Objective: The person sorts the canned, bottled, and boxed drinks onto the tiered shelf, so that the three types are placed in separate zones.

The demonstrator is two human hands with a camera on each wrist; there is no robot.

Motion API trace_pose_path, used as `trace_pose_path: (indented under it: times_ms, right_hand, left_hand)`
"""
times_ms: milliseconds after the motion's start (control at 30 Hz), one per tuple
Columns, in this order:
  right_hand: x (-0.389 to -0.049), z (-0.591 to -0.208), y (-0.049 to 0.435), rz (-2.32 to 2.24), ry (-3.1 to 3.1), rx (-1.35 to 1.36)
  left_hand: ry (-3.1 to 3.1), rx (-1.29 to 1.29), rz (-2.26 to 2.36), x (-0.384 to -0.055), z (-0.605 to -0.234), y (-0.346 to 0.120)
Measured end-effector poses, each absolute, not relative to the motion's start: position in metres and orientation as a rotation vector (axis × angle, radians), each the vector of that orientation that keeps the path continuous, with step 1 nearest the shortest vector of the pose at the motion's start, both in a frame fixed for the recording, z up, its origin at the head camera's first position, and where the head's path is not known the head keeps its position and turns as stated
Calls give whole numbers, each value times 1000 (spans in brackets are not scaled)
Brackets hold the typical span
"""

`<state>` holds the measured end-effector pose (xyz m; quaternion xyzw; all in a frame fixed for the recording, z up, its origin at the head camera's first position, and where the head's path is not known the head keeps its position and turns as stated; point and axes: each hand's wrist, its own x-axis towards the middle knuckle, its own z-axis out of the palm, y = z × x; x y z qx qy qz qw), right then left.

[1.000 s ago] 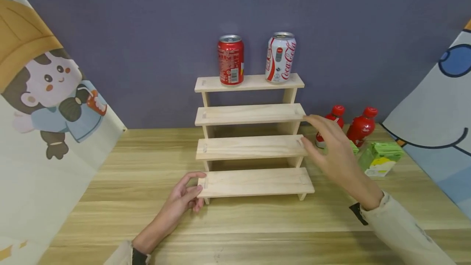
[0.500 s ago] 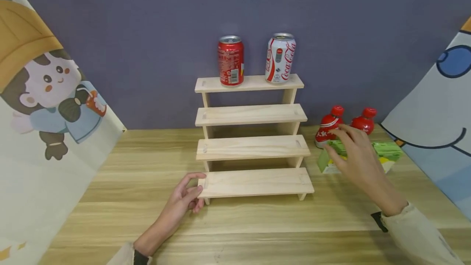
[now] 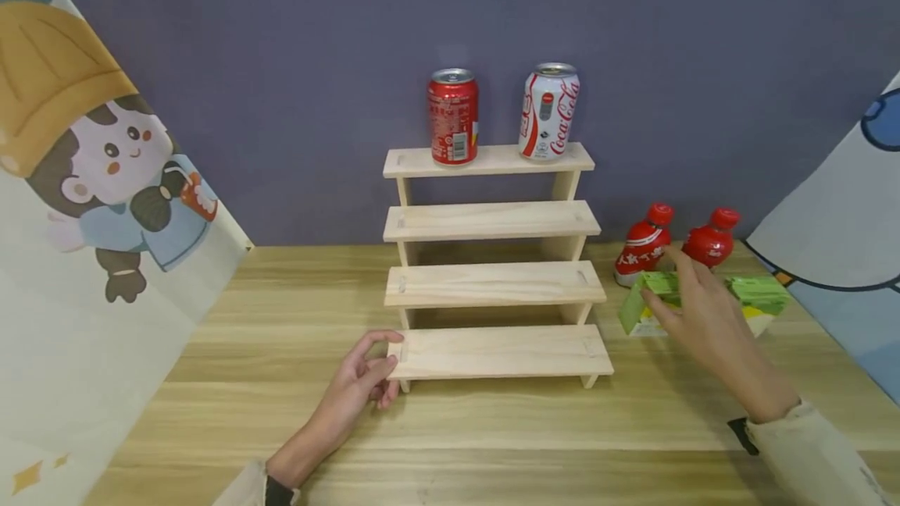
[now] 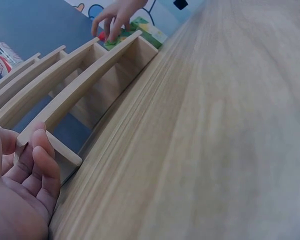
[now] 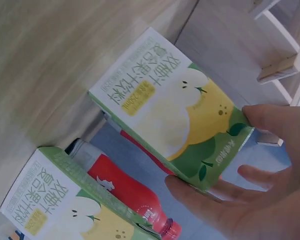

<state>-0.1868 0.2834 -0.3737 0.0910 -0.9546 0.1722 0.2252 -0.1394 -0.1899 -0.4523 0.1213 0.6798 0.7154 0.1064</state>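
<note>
A four-step wooden display stand [image 3: 499, 354] sits on the table. My left hand [image 3: 351, 389] pinches the left end of its lowest board, the thumb on top and fingers curled at the edge. To the right of the stand, my right hand [image 3: 713, 334] reaches down over a green and yellow juice box [image 5: 175, 115]. In the right wrist view, thumb and fingers grip this upright carton at its top, one on each side. A second juice box [image 5: 65, 200] of the same design stands beside it, partly behind the hand in the head view.
Behind the cartons stand two red-capped bottles, one with a white-lettered label [image 3: 643, 252] and another [image 3: 710, 242] to its right. On the top board are a red can [image 3: 453, 117] and a white Coca-Cola can [image 3: 551, 113]. A dark blue panel [image 3: 316, 100] backs the table.
My right hand has moved right and down from beside the stand onto the left juice box. The left hand has kept its hold on the lowest board. The head view has shifted slightly.
</note>
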Motion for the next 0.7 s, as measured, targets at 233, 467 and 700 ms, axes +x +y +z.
trace_pose_path:
  times_ms: [233,467,700]
  right_hand:
    - [-187,-382,283,450,-2557,264]
    - [-189,-391,280,396,-2549,291]
    - [-188,-394,278,351,-2541,305]
  left_hand:
    - [2018,380,2102,-140,-452,-189]
    - [2025,404,2094,-138,-453,-190]
    - [2031,430,2088,-138,-454,-191]
